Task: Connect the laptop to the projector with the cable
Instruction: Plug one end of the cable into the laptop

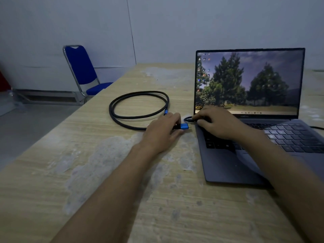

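An open grey laptop (245, 155) with a lit screen sits at the right of the wooden table (105, 172). A black cable (138, 95) lies coiled to its left, one blue plug end (166, 112) resting by the coil. My left hand (161, 132) grips the other blue plug (184, 126), its tip pointing at the laptop's left side. My right hand (219, 121) rests over the laptop's back left corner and pinches a small black connector (190, 119) on a short dark lead. No projector is in view.
A blue chair (82, 71) with a metal frame stands beyond the table's left edge, near the pale wall. Another thin dark wire (317, 128) leaves the laptop's right side. The tabletop has worn pale patches.
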